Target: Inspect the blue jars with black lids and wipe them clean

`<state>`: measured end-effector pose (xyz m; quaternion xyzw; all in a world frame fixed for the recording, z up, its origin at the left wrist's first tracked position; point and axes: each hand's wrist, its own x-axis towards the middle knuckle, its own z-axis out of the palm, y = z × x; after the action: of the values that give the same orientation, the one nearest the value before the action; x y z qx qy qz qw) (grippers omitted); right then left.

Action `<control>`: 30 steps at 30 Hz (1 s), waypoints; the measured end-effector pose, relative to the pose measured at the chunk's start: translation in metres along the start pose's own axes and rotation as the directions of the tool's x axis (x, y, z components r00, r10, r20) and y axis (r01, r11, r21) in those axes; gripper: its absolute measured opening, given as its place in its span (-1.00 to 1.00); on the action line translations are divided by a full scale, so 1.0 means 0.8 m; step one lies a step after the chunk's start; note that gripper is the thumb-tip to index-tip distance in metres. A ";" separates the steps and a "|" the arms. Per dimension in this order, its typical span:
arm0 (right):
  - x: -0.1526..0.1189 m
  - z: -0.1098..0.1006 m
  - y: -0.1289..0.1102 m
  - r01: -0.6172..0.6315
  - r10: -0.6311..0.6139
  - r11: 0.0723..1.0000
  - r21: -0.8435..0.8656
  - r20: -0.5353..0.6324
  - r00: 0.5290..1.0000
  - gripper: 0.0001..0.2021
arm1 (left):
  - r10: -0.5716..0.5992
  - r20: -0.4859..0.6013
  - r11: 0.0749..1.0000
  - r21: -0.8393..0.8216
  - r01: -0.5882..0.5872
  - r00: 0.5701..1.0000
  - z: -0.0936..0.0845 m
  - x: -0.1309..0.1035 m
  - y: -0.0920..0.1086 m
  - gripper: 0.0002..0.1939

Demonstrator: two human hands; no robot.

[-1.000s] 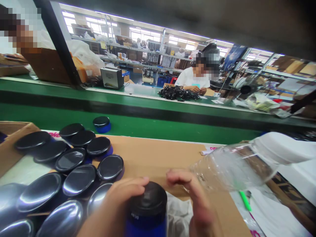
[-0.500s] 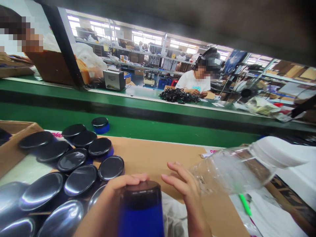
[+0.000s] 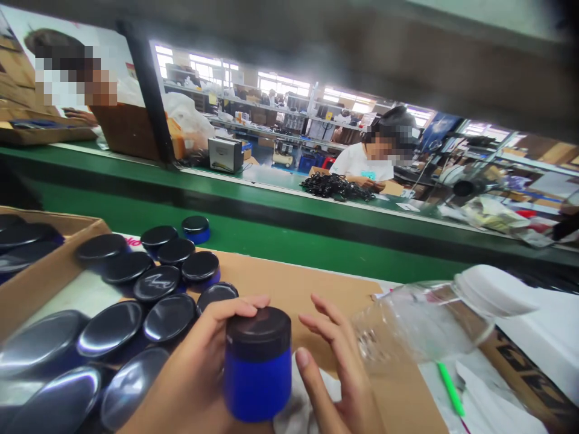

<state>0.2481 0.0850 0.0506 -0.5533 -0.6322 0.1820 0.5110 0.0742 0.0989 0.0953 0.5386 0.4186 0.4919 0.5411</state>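
Observation:
A blue jar [image 3: 257, 380] with a black lid [image 3: 259, 325] stands upright in front of me. My left hand [image 3: 203, 355] is wrapped round its left side, fingertips at the lid's edge. To the right of the jar my right hand [image 3: 337, 361] is open, its fingers apart and a small gap between them and the jar. A white cloth [image 3: 296, 401], partly hidden, lies behind and below the jar. Left of my hands sit several more blue jars with black lids [image 3: 169, 316] in close rows.
A cardboard box [image 3: 58, 259] with more jars stands at the left. On the right lie a clear plastic bottle [image 3: 420, 319] with a white cap and a green pen-like tool [image 3: 450, 386]. Two people sit beyond the green bench [image 3: 280, 241], near a pile of black cables [image 3: 335, 185].
The jar in my left hand now shows more of its blue body and sits higher in view. My right hand's thumb has come into sight. The whole view has shifted slightly.

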 end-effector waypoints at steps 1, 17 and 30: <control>0.000 -0.003 0.002 0.002 -0.002 1.000 0.017 0.001 1.000 -0.77 | -0.006 -0.010 1.000 -0.016 0.006 1.000 0.001 0.000 0.000 -0.57; -0.016 0.012 -0.004 -0.189 0.153 0.891 0.413 0.118 0.981 -0.62 | 0.204 0.231 0.976 0.023 -0.215 0.951 -0.007 0.013 -0.029 -0.52; -0.019 0.022 -0.027 -0.397 0.165 0.529 0.750 0.367 0.915 -0.52 | 0.392 0.170 0.832 0.353 -0.427 0.904 -0.008 -0.002 -0.037 -0.39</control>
<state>0.2201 0.0706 0.0540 -0.3248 -0.4386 0.5994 0.5855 0.0700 0.1002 0.0652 0.7323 0.3563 0.4802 0.3260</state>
